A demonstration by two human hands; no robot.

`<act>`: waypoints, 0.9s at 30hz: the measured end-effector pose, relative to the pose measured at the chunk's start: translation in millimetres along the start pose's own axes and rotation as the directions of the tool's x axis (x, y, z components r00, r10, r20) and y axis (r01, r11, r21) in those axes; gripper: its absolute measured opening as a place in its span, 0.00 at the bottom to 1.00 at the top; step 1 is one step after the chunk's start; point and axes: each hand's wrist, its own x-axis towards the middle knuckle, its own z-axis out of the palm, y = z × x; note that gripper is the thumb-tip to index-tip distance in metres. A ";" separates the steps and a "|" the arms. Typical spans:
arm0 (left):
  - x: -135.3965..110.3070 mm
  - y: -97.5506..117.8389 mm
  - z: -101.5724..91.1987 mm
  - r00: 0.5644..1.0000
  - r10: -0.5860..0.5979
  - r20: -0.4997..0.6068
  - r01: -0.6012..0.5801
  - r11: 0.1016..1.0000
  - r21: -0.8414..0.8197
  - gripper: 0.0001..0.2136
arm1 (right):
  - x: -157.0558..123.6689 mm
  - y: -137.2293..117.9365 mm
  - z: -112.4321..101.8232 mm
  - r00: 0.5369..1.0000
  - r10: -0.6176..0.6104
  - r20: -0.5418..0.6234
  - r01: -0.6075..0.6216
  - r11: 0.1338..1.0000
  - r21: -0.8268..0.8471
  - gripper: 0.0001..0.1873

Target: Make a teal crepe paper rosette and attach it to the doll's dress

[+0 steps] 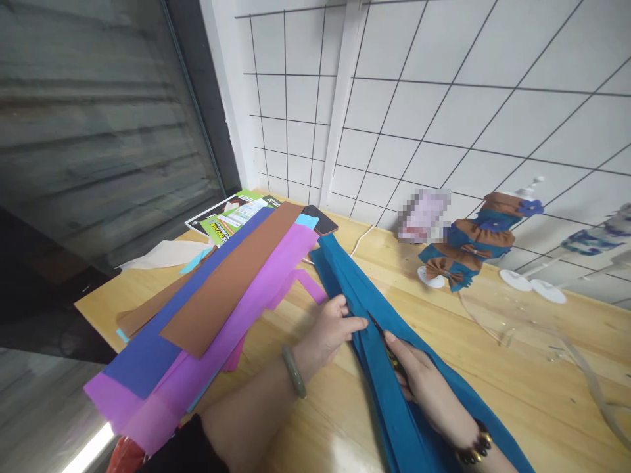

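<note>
A long folded length of teal crepe paper (414, 420) runs across the table towards the wall. My left hand (335, 332), with a jade-coloured bangle at its wrist, grips the left edge of this paper, its index finger pointing at the blades. In my right hand (417, 378) is a pair of dark scissors (377, 328), the blades lying at the paper close to the left fingertips. The palm covers most of the scissors' handles. Whether the blades are parted I cannot tell.
Left lie stacked crepe paper strips: brown (236, 282), dark blue (152, 358), purple (197, 374). Behind them are printed booklets (221, 223) and a phone (319, 221). Right stands a teal-and-brown paper dress model (473, 243); clear film (517, 315) lies nearby. A gridded wall (444, 112) bounds the table.
</note>
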 end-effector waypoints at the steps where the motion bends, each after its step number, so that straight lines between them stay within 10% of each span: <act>1: -0.1 0.1 0.0 1.000 -0.001 0.001 0.001 1.000 -0.003 0.12 | 0.3 0.4 0.1 1.000 0.002 -0.006 -0.002 1.000 -0.005 0.24; 27: 3.3 3.2 -3.6 0.998 0.030 -0.051 -0.033 0.997 -0.069 0.11 | -1.7 -2.2 1.0 0.999 -0.015 0.032 0.016 0.999 -0.034 0.26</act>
